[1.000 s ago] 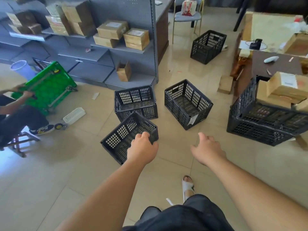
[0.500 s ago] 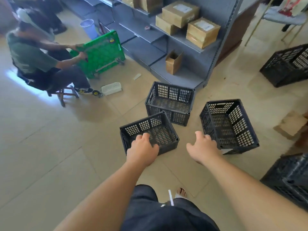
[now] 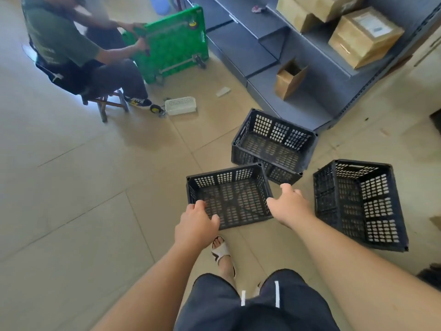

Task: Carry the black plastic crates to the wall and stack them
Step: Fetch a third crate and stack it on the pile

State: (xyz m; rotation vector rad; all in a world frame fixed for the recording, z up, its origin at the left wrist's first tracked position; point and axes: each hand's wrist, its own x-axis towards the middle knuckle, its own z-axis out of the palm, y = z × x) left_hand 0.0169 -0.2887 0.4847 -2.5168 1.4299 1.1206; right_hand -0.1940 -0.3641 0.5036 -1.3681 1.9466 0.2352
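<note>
Three black plastic crates stand open side up on the tiled floor. The nearest crate (image 3: pixel 229 185) is right in front of me. My left hand (image 3: pixel 195 223) covers its near-left corner, fingers curled over the rim. My right hand (image 3: pixel 290 207) is at its right wall near the front corner, thumb raised and fingers loosely spread against the rim. A second crate (image 3: pixel 274 144) touches the nearest one from behind. The third crate (image 3: pixel 358 204) sits apart on the right.
Grey shelving (image 3: pixel 317 101) with cardboard boxes (image 3: pixel 365 37) runs along the back right. At the upper left a seated person (image 3: pixel 71 51) holds a green cart (image 3: pixel 171 41). A small white basket (image 3: pixel 180 105) and a loose wheel lie on the floor. My sandalled foot (image 3: pixel 220 249) is below the crate.
I have stepped closer and the view has swung left and down. Both hands moved forward from above the floor to the nearest crate's rim.
</note>
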